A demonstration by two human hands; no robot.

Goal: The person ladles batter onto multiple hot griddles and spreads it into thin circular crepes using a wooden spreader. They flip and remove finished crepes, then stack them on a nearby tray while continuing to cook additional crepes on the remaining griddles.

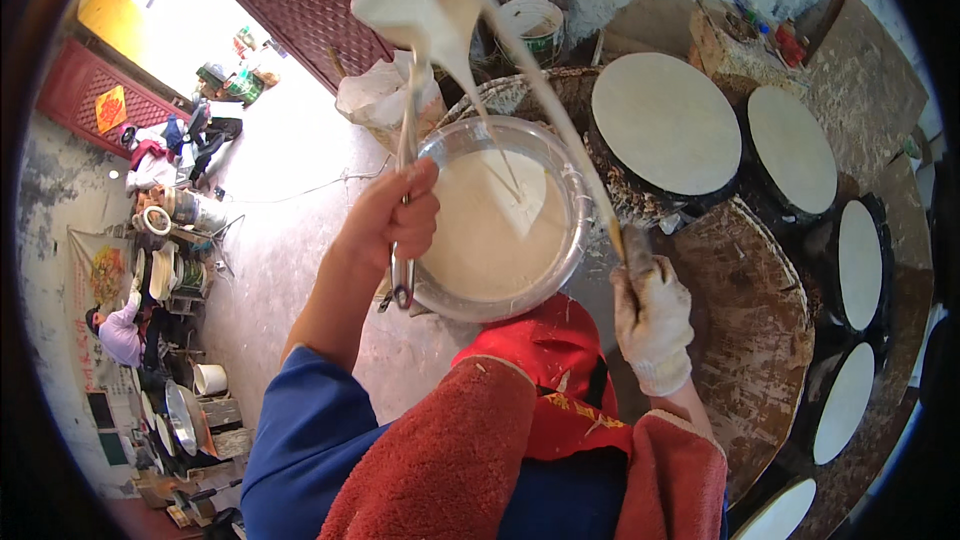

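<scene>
My bare left hand (393,215) is closed around the metal handle of a ladle (407,130). Pale batter blurs the ladle's raised far end and falls in a thin stream (490,130) into a wide basin (582,230). The basin holds cream-coloured batter (490,240). On my right hand (655,325) is a white glove, its fingers wrapped around a long thin stick (565,125). The stick slants up and left over the basin. Its far end meets the batter-coated ladle head, too blurred to make out its shape.
Round black griddles bearing white discs (665,125) (792,150) curve along my right. A brown wooden board (735,320) lies inside their ring. A white sack (390,100) and a bucket (532,28) stand beyond the basin. At far left sits another person (122,335).
</scene>
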